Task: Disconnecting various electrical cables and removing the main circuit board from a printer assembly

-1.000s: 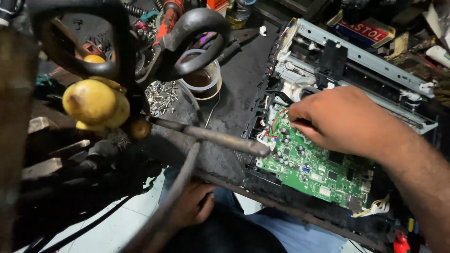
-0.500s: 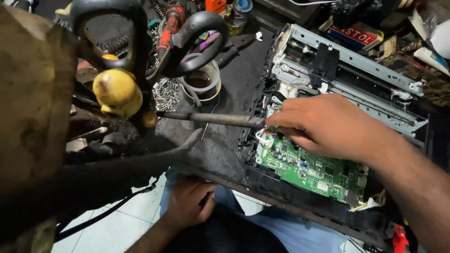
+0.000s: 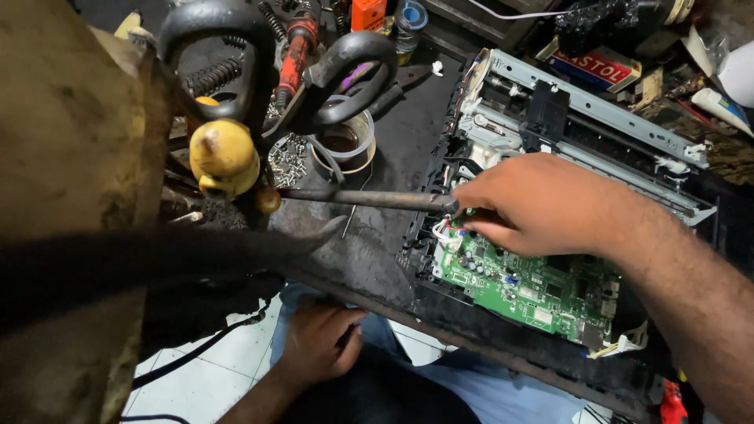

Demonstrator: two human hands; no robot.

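The right hand (image 3: 542, 206) lies over the near-left corner of a green circuit board (image 3: 528, 284), its fingers curled down among the white connectors and wires (image 3: 446, 233) at the board's left edge; whether they pinch a plug or only press on it is hidden by the knuckles. The left hand (image 3: 316, 344) rests loosely on the person's lap below the bench edge, holding nothing. The board sits in the near side of an opened printer chassis (image 3: 581, 118), whose metal rail and carriage run along the far side. The step in hand looks like work on a connector at the board's corner; any next move there would call for a small, straight pull or push so the thin wires are not strained. Left of the chassis a long metal rod (image 3: 369, 199) lies across the dark bench, with a tape roll (image 3: 342, 146), loose screws (image 3: 287, 161), black-handled scissors (image 3: 345, 78) and a yellow knob (image 3: 224, 153) further left.
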